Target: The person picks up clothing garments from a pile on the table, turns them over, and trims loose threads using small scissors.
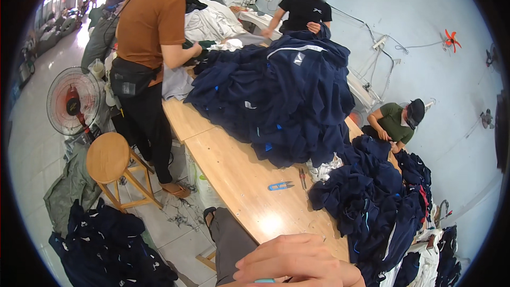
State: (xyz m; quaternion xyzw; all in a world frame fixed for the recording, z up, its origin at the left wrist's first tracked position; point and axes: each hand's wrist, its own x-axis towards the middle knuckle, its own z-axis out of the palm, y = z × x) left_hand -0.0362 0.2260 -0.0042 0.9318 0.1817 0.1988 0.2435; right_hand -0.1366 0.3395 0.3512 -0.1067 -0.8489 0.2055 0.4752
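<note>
At the lower edge, near the front of the wooden table, is my right hand, its fingers bent and pressed together, pointing left. A small light-blue piece shows under its fingers; what it belongs to is hidden. A strip of skin below, cut off by the frame, seems to be my left hand, its fingers hidden. Ahead on the table lie blue-handled thread snips and a dark, narrow tool with reddish parts. Beyond them rises a large heap of navy garments.
More navy garments cover the table's right side. A person in brown stands far left; one in black is behind the heap, another in green at right. A stool, fan and floor pile are left.
</note>
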